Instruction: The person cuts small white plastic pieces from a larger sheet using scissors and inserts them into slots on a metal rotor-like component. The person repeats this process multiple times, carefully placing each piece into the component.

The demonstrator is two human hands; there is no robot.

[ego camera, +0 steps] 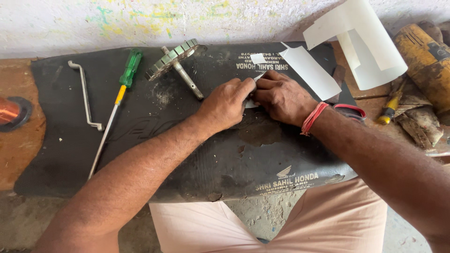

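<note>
My two hands cover most of the small white paper piece [253, 89]; only slivers show. The copper coil [10, 112] runs off the left edge, the yellow cylinder [424, 61] off the right.

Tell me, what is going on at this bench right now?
A person sits at a bench with a black rubber mat laid over it. Both hands meet near the mat's middle: the left hand and the right hand pinch a small piece of white paper between their fingers. A larger white paper sheet lies just beyond. To the left rest a green-handled screwdriver, a bent metal wrench and a toothed metal wheel on a shaft.
</note>
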